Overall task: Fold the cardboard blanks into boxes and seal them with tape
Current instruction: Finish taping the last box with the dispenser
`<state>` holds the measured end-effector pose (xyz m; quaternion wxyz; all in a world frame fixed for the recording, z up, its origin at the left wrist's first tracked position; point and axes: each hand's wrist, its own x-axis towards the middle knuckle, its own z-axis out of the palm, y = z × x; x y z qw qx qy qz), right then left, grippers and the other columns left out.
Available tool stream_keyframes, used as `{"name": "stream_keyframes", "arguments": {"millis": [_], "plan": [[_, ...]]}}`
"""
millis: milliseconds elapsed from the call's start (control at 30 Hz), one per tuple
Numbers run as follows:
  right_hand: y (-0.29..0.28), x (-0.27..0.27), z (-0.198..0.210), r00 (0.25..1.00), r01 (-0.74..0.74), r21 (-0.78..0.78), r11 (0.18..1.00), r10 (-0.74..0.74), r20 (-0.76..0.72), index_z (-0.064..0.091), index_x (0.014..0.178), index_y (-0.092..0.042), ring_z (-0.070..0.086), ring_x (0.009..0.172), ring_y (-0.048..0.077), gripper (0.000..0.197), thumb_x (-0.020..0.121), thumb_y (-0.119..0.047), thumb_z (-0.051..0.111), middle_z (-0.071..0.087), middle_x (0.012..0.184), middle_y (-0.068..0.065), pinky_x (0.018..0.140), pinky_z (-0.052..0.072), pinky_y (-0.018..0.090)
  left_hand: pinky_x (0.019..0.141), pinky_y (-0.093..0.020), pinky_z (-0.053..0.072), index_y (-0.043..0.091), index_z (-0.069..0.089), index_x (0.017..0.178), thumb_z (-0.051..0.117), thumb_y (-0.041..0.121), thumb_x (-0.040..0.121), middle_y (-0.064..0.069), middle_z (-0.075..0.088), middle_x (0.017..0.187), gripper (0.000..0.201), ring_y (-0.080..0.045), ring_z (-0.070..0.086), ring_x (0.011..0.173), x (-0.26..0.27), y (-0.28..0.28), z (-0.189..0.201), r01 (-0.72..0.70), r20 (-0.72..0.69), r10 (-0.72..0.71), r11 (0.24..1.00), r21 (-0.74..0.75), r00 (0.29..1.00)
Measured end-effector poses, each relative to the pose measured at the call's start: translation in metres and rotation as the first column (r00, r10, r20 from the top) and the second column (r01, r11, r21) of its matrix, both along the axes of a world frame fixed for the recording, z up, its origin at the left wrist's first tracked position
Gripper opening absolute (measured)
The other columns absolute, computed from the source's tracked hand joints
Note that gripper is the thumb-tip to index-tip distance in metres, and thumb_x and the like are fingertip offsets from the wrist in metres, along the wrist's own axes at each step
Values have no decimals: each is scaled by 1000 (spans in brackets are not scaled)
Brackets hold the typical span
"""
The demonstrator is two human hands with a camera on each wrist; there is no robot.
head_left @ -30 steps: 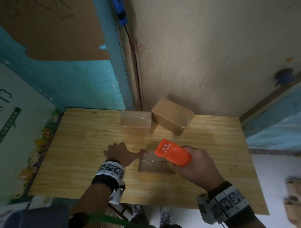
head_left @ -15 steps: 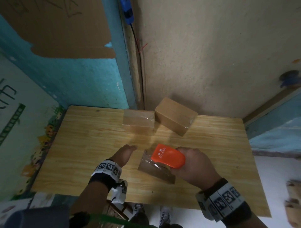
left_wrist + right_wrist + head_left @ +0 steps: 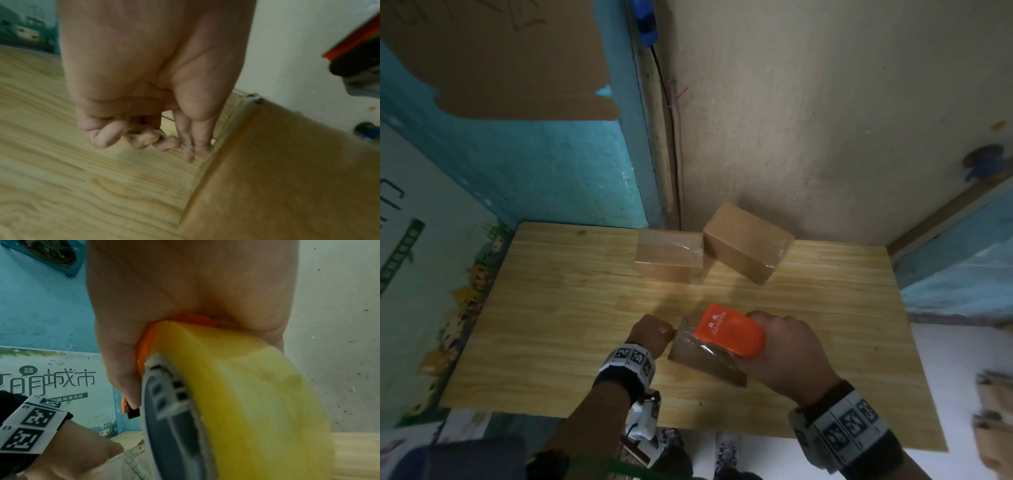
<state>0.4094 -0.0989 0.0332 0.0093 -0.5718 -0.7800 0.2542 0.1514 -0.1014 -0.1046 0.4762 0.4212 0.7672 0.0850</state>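
A small cardboard box (image 3: 698,359) lies near the front middle of the wooden table (image 3: 551,308). It also shows in the left wrist view, box (image 3: 287,178). My right hand (image 3: 784,353) grips an orange tape dispenser (image 3: 729,330) resting on the box's top; its yellowish tape roll (image 3: 246,402) fills the right wrist view. Clear tape (image 3: 686,334) runs over the box's left end. My left hand (image 3: 654,334) is curled at that end, thumb and forefinger (image 3: 195,149) meeting on the taped edge.
Two taped boxes stand at the back by the wall, one (image 3: 671,255) square to me and one (image 3: 748,241) turned at an angle. Walls close the table at the back and left. Cardboard pieces (image 3: 993,411) lie off the table's right side.
My left hand lifted off the box with straight fingers, then came back curled to its left end. The dispenser slid left along the top, and the box turned slightly.
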Motion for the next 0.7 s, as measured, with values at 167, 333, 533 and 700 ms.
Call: {"name": "stream_keyframes", "arguments": {"millis": [167,333,533,700], "plan": [[2,-6,-5,999,-19,32,999,18,45,66,93,-31,70,70,9,66,69,-88,44,70,74,-13,78,57,35,109,-45,48,23,48,149,73,48,88,-5,56,147,71,-29,54,133,7,2,-5,-14,-245,5,999,-31,969],[3,-8,-8,998,-27,48,998,24,64,64,91,-32,68,68,7,59,72,-86,50,68,72,-15,79,55,32,110,-46,40,26,48,148,56,83,78,-8,42,149,91,-30,40,136,4,2,-2,112,-474,-134,991,-74,871],[3,-5,-5,999,-14,-5,1000,14,53,65,96,-32,70,72,9,61,67,-80,42,70,75,-13,82,57,36,119,-50,32,10,12,159,66,90,60,-18,27,160,139,-36,30,146,-17,-25,-25,114,-564,-236,963,-244,791],[2,-4,0,1000,2,-18,1000,-2,24,67,98,-32,69,72,6,72,64,-88,37,70,76,-14,82,57,36,108,-47,40,24,61,125,64,79,74,-3,57,134,76,-27,47,128,-16,-25,-22,75,-495,-128,989,-125,859]]}}
